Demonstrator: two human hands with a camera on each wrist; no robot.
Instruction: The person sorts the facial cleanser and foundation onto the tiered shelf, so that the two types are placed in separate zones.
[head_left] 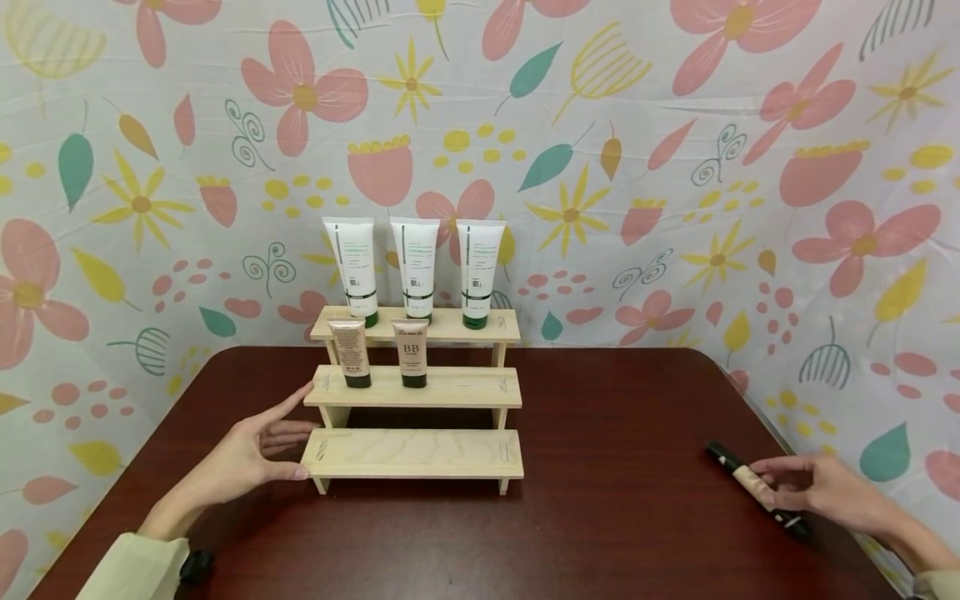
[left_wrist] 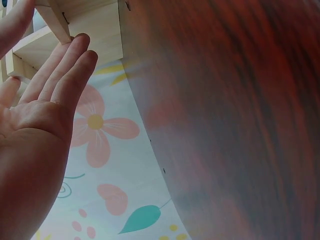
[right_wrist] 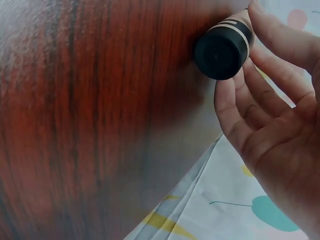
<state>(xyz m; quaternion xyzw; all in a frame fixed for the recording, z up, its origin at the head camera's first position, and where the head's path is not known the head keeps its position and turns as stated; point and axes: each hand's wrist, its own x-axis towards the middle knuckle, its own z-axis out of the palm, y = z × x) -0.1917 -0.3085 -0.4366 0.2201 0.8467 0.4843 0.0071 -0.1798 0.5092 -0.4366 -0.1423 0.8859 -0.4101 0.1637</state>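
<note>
At the table's right side my right hand (head_left: 832, 492) pinches a slim black-and-beige cylinder (head_left: 750, 483) between thumb and fingers. Its round black end (right_wrist: 220, 54) faces the camera in the right wrist view. Whether it touches the table I cannot tell. My left hand (head_left: 247, 454) is at the left side of a three-step wooden display stand (head_left: 412, 450), its thumb by the bottom step and a fingertip at the middle step. In the left wrist view the fingers (left_wrist: 75, 75) extend beside the stand. Two beige BB cream tubes (head_left: 411, 354) stand on the middle step.
Three white tubes (head_left: 480, 271) with green caps stand on the top step. The stand rests on a dark red-brown wooden table (head_left: 615, 467). A flower-patterned cloth (head_left: 570, 150) hangs behind and beside the table.
</note>
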